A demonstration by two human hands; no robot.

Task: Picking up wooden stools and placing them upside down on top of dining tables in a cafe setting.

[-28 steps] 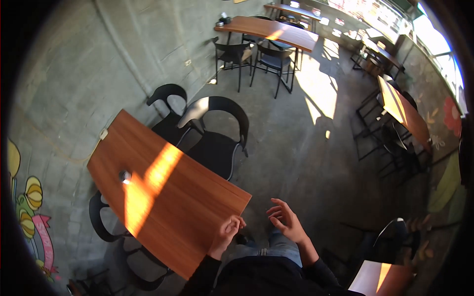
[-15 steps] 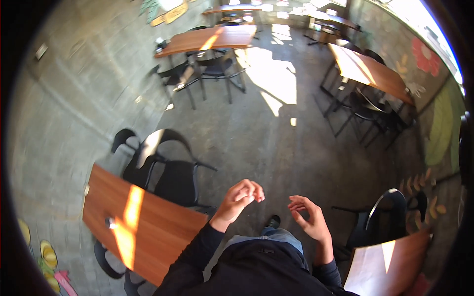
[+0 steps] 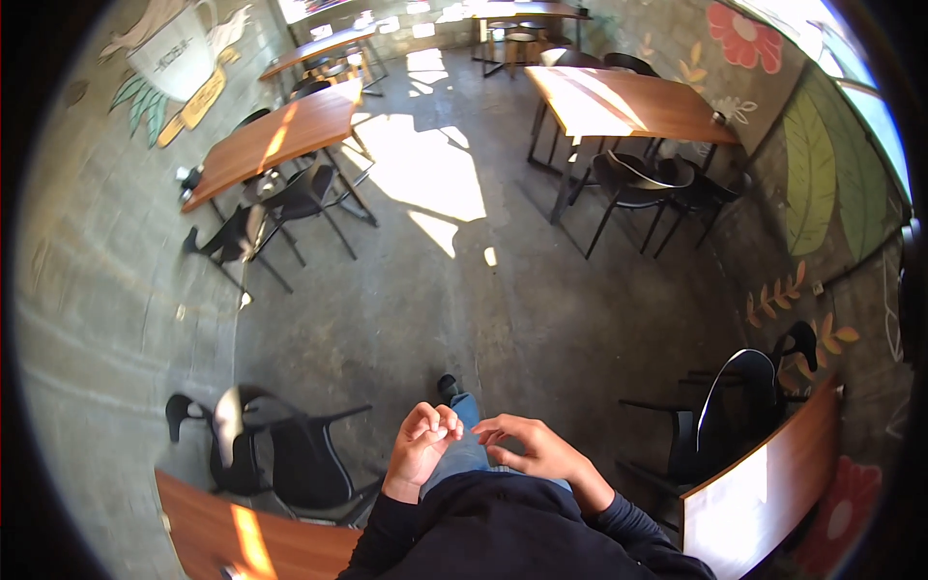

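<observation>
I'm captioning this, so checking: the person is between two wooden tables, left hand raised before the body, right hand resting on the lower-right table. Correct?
Not quite: the head view shows the right hand in the air before the body, near the left hand and apart from the lower-right table. The rest stands.

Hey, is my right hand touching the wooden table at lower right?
Apart: the head view plainly shows grey floor between your right hand and the wooden table.
</observation>
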